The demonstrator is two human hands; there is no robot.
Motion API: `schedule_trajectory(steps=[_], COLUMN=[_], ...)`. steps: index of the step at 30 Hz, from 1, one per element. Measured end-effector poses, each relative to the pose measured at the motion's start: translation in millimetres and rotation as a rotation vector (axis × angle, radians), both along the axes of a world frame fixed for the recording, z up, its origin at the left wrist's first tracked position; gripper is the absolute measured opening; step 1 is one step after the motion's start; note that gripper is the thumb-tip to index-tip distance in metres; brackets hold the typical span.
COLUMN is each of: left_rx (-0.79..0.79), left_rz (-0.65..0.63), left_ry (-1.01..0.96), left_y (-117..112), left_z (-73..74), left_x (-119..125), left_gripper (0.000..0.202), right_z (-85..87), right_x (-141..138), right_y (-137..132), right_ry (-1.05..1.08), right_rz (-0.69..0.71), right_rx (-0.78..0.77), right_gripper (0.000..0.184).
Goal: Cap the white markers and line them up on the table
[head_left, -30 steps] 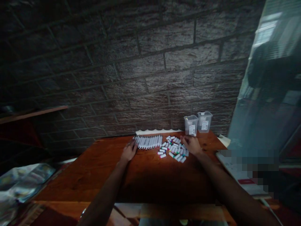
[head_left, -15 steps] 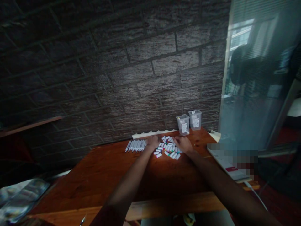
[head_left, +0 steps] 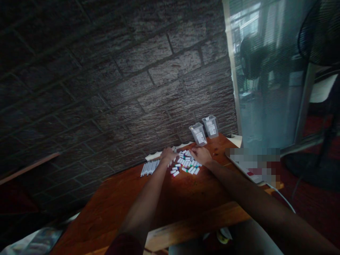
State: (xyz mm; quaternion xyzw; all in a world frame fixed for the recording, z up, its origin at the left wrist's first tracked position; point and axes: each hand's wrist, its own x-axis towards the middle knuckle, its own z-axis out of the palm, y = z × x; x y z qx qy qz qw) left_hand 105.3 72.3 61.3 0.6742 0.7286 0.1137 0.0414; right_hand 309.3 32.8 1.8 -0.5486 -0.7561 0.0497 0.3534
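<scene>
A row of white markers (head_left: 149,167) lies on the far side of a brown wooden table (head_left: 132,202). To its right sits a loose pile of white marker caps (head_left: 187,167) with coloured ends. My left hand (head_left: 168,155) rests at the right end of the marker row, its fingers curled down over the markers; what they grip is hidden. My right hand (head_left: 201,155) lies on the far right of the cap pile, fingers bent onto the caps. Both forearms stretch across the table.
Two clear plastic cups (head_left: 204,130) with labels stand by the dark brick wall. A white paper strip (head_left: 156,155) lies behind the markers. A pale flat device (head_left: 244,166) lies on the table's right edge, a cable trailing off. A fan (head_left: 316,35) stands right.
My left hand moved right from the left end of the marker row to its right end beside the caps. The camera swung and tilted, shifting the table leftward.
</scene>
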Motion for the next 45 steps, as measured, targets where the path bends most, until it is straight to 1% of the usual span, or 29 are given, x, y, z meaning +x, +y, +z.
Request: schedule_trajectory(steps=[2, 3, 5, 7, 9, 10, 11, 12, 14, 16, 19, 23, 25, 29, 33, 36, 39, 41, 43, 45], left_rx=[0.104, 0.169, 0.238, 0.279, 0.371, 0.432, 0.463, 0.472, 0.431, 0.346, 0.229, 0.121, 0.096, 0.082, 0.085, 0.068, 0.049, 0.026, 0.003, -0.004], left_rz=[-0.055, -0.091, -0.133, -0.181, -0.191, -0.174, -0.147, -0.147, -0.175, -0.194, -0.194, -0.2, -0.221, -0.266, -0.261, -0.296, -0.326, -0.323, -0.307, -0.294], left_ry=[-0.239, -0.384, -0.56, -0.867, -1.155, -1.269, -1.342, -1.397, -1.501, -1.583, -1.644, -1.694, -1.706, -1.686, -1.683, -1.689, -1.69, -1.687, -1.679, -1.67], left_y=[-8.0, -15.1, -33.0, -49.8, -59.6, -61.6, -62.2, -62.2, -62.6, -65.9, -74.7, -84.2, -85.7, -85.4, -85.0, -84.8, -84.9, -85.4, -86.4, -87.5], left_z=[5.7, 5.5, -2.1, -17.7, -36.4, -44.7, -51.5, -56.4, -60.6, -59.8, -55.4, -50.4, -49.4, -51.2, -53.8, -54.3, -54.7, -54.7, -54.0, -52.7], left_x=[-13.8, -21.3, -35.0, -44.7, -49.2, -49.6, -48.9, -47.5, -43.7, -40.6, -38.9, -37.9, -36.1, -31.6, -30.3, -30.9, -31.1, -31.0, -30.9, -30.9], left_gripper=[0.024, 0.026, 0.031, 0.033, 0.035, 0.035, 0.034, 0.035, 0.038, 0.039, 0.038, 0.036, 0.035, 0.034, 0.036, 0.039, 0.04, 0.04, 0.039, 0.037], right_z=[0.2, 0.2, -0.4, -1.1, -1.1, -0.9, -0.7, -0.4, 0.0, -0.2, -2.2, -5.2, -6.0, -7.8, -10.1, -10.2, -9.7, -9.9, -10.5, -11.7], right_x=[1.1, 1.2, -0.5, -4.3, -9.6, -12.4, -15.4, -18.4, -24.6, -30.2, -34.7, -29.3, -23.9, -18.2, -20.1, -20.0, -16.2, -12.7, -9.5, -6.9], right_y=[-0.9, -1.3, -2.4, -4.1, -7.0, -8.9, -11.1, -13.5, -18.0, -20.8, -19.3, -12.2, -9.8, -8.4, -7.7, -5.5, -1.4, 1.6, 4.3, 6.7], right_ry=[0.003, 0.002, -0.006, -0.014, -0.021, -0.028, -0.044, -0.063, -0.112, -0.158, -0.198, -0.208, -0.203, -0.187, -0.128, -0.044, 0.051, 0.109, 0.159, 0.199], right_rz=[-0.006, -0.008, -0.002, 0.049, 0.174, 0.272, 0.368, 0.453, 0.569, 0.632, 0.631, 0.527, 0.491, 0.472, 0.454, 0.422, 0.411, 0.392, 0.351, 0.317], right_rx=[-0.005, -0.009, -0.001, 0.036, 0.091, 0.134, 0.18, 0.215, 0.236, 0.201, 0.131, 0.065, 0.018, -0.05, -0.035, -0.022, 0.029, 0.064, 0.063, 0.028], right_gripper=[0.046, 0.046, 0.046, 0.044, 0.039, 0.037, 0.035, 0.033, 0.033, 0.029, 0.019, 0.017, 0.017, 0.017, 0.02, 0.024, 0.029, 0.031, 0.031, 0.028])
